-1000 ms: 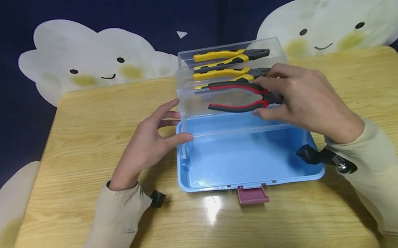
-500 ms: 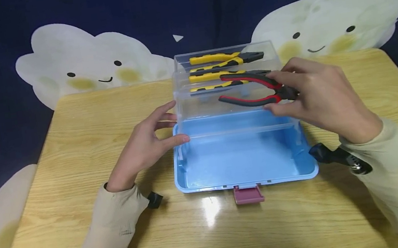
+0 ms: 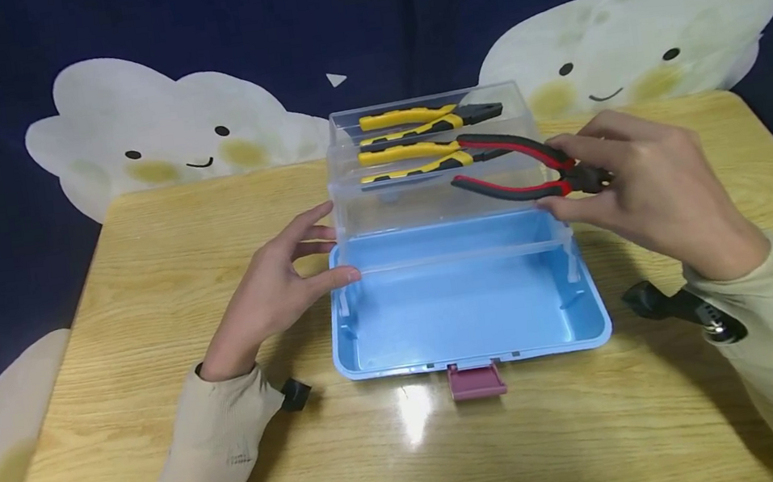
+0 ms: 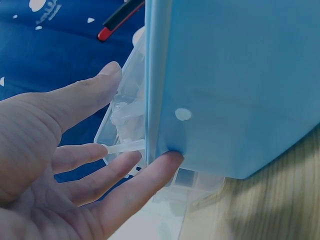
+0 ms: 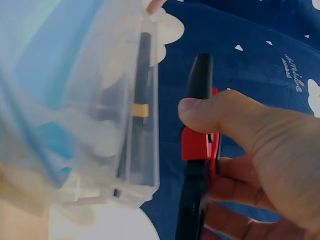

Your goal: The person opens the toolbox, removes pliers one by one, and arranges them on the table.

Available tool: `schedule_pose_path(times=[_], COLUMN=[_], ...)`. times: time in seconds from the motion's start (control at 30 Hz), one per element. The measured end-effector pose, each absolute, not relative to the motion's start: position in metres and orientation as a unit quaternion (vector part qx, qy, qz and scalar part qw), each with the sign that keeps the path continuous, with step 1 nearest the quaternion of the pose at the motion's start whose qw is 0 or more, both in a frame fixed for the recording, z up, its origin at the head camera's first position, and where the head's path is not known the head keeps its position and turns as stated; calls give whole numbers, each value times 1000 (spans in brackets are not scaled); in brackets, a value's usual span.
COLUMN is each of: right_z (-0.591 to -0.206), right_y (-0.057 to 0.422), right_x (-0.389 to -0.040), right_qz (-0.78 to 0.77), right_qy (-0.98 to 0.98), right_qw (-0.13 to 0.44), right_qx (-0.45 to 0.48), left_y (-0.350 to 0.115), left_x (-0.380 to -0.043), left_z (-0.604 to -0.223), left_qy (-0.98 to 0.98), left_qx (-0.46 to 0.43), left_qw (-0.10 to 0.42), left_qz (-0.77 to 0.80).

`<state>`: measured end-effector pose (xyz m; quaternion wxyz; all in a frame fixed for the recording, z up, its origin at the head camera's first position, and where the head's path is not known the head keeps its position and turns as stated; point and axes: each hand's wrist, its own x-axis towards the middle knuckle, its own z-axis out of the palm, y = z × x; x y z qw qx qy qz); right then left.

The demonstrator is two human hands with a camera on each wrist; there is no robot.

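Between thumb and fingers my right hand point(image 3: 665, 188) pinches red-and-black pliers point(image 3: 518, 193) near their head, handles spread and pointing left. They are raised over the right part of a clear tiered tray point(image 3: 418, 202), beside its end wall in the right wrist view. My left hand point(image 3: 275, 284) lies at the tray's left end, thumb at the front corner. In the left wrist view its fingers are spread loosely, one fingertip at the side of the blue toolbox point(image 4: 240, 90). Two yellow-and-black pliers, the rear pair point(image 3: 407, 118) and the front pair point(image 3: 407, 153), lie in the upper tiers.
The bottom of the blue toolbox point(image 3: 455, 313) shows bare below the trays. A purple latch point(image 3: 476, 381) hangs at its front edge. The toolbox stands on a wooden table point(image 3: 175, 252), with a dark blue cloud-print cloth point(image 3: 254, 14) behind.
My right hand has moved right with the red-and-black pliers, away from the yellow-and-black ones. My left hand has stayed at the tray's left end. The head view has shifted slightly.
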<state>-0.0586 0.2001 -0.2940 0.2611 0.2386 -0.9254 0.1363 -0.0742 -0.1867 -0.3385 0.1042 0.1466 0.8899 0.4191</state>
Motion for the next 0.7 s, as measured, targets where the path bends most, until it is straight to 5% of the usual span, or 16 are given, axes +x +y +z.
schedule_pose_path(times=[0.7], right_z=[-322], right_y=[232], right_x=[-64], right_qz=[188], right_qy=[-899], right_qw=[310], right_qx=[245], left_y=[-188], left_x=[-75], left_z=[-339], left_qy=[887], left_qx=[146], left_qw=[106], left_qz=[426])
